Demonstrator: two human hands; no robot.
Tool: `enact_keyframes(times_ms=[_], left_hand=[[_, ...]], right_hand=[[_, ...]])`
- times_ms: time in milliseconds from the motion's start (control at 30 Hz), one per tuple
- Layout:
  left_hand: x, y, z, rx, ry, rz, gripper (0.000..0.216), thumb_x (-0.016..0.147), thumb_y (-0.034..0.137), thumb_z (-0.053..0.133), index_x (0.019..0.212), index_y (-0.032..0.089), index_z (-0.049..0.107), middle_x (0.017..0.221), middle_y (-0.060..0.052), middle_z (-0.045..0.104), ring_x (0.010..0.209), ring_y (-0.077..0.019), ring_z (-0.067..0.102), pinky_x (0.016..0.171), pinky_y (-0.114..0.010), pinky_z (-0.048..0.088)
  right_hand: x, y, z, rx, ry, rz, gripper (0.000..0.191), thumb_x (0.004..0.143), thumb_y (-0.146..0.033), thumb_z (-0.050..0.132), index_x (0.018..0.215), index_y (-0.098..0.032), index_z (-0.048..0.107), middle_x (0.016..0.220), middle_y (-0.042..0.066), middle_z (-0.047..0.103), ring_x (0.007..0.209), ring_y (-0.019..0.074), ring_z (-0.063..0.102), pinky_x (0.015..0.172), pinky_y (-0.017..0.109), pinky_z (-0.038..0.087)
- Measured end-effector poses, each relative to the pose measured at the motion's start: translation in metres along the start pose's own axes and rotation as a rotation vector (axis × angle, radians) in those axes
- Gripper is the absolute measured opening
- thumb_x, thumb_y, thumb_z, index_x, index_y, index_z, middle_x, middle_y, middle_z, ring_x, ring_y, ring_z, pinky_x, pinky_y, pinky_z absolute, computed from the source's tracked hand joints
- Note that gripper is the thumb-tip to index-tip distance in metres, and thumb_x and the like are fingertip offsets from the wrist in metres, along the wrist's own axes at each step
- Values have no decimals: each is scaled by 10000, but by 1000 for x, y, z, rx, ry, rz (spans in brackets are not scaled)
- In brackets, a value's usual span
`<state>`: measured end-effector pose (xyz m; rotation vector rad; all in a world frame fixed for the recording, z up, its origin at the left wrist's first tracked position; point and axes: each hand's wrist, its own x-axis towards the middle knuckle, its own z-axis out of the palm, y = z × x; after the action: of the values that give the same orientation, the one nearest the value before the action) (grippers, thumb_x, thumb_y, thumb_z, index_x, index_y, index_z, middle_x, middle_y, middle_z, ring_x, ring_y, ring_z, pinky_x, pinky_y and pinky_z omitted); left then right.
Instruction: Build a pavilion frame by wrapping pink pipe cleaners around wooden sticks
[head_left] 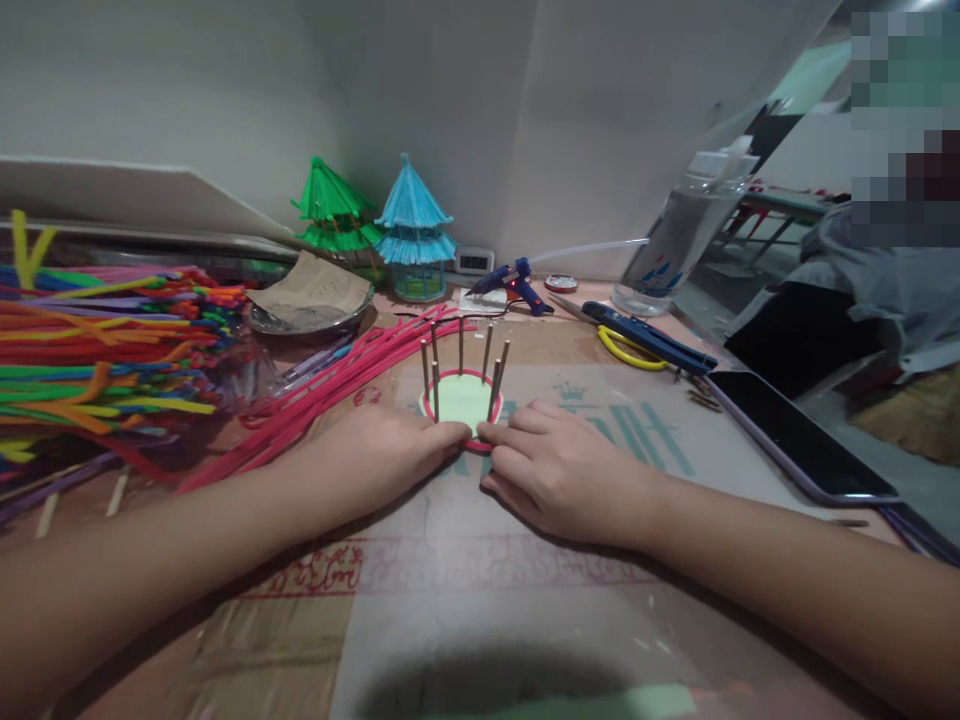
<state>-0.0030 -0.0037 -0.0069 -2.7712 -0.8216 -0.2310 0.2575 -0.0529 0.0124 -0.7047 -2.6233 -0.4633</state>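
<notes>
A round pale green base [457,396] lies in front of me, with several thin brown sticks [461,347] standing upright around its edge. A red pipe cleaner [481,446] runs around that edge, at the foot of the sticks. My left hand [394,440] is closed at the near left of the base, its thumb pressed on the pipe cleaner. From the right, my right hand [551,465] pinches the pipe cleaner at the near edge, fingers curled. The two hands almost meet there; the undersides of the fingers are hidden.
Many coloured pipe cleaners [97,340] are heaped at left, with pink-red ones [300,410] beside them. Green [335,210] and blue [415,230] pavilion models stand behind. A glue gun [517,285], scissors [630,350], a water bottle [679,240] and a phone [806,435] are farther right.
</notes>
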Motion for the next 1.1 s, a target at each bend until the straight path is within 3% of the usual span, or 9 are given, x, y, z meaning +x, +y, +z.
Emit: enact_keyframes(times_ms=[333, 567, 767, 933, 1100], left_hand=[[8, 0, -5, -1, -91, -48, 164, 1085, 310, 502, 1103, 317, 665, 749, 19, 740, 640, -224, 714, 526, -334, 240], [9, 2, -8, -13, -112, -67, 205, 1092, 345, 481, 1094, 303, 682, 745, 3, 743, 650, -221, 721, 526, -308, 247], [6, 3, -3, 26, -27, -73, 205, 1075, 338, 518, 1003, 248, 688, 697, -3, 720, 625, -202, 709, 515, -287, 300], [2, -2, 4, 1, 134, 99, 223, 1047, 205, 538, 1197, 258, 695, 788, 6, 772, 666, -205, 743, 551, -292, 428], [2, 1, 0, 163, 255, 221, 222, 996, 116, 554, 1162, 144, 700, 708, -20, 737, 576, -239, 705, 496, -335, 461]], right_hand=[[0, 1, 1, -2, -7, -5, 318, 1089, -270, 532, 837, -163, 694, 987, 126, 797, 784, 226, 607, 754, 393, 458], [0, 0, 0, 4, -6, -3, 315, 1081, -273, 545, 831, -157, 697, 1012, 130, 806, 772, 228, 625, 749, 391, 455], [-1, 0, 2, 11, 5, 4, 301, 1072, -273, 558, 827, -163, 695, 1024, 124, 808, 776, 223, 633, 745, 381, 457], [0, -1, 5, 10, 39, 0, 298, 1068, -258, 557, 825, -159, 700, 993, 116, 805, 785, 223, 649, 737, 384, 473], [-2, -1, 7, 6, 20, 8, 297, 1066, -256, 559, 823, -162, 702, 989, 107, 800, 783, 226, 657, 737, 399, 487]])
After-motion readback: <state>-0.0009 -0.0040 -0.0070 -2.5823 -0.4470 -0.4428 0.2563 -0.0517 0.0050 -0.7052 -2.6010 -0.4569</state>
